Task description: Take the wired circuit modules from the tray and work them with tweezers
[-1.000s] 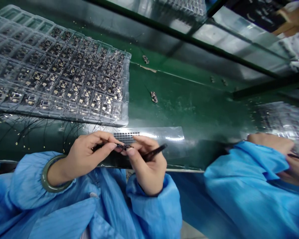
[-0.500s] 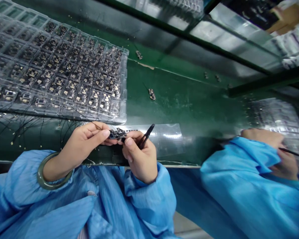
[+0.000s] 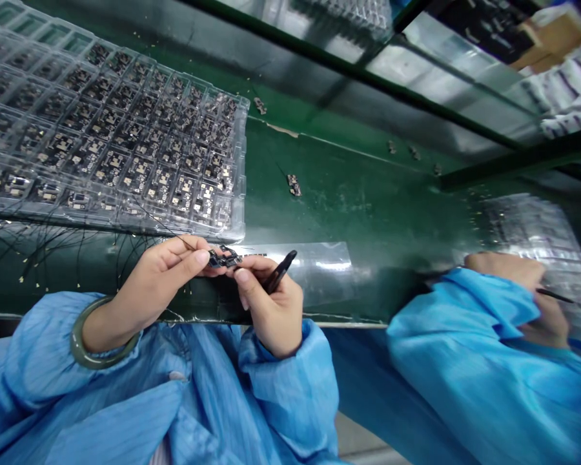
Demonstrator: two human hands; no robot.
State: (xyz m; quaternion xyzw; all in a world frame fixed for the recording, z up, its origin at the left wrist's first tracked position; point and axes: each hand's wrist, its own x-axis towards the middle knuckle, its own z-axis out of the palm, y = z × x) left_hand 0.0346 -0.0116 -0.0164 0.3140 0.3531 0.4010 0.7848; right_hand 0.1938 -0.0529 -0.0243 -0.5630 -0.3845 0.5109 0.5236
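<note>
Between thumb and fingers, my left hand [image 3: 174, 268] pinches a small dark circuit board [image 3: 226, 258] at its left end, above the front of the bench. A thin black wire trails up and left from near those fingers. My right hand [image 3: 268, 294] is closed round black tweezers [image 3: 281, 271], whose one end sticks up past the index finger. Its thumb and fingertip are at the board's right end; whether they also grip it I cannot tell. Just beyond my left hand is a clear compartment tray [image 3: 239, 194] filled largely with similar boards.
Loose boards, one a dark board [image 3: 294, 185], lie on the green bench [image 3: 339, 200]. A clear plastic sheet [image 3: 326, 265] lies right of my hands. Black wires hang over the tray's front. A co-worker's blue sleeve [image 3: 459, 323] is at right, under a green shelf frame [image 3: 358, 68].
The board in my fingers has turned slightly and shifted a little left. My right fingertips have moved along its right end, and the tweezers have tilted slightly.
</note>
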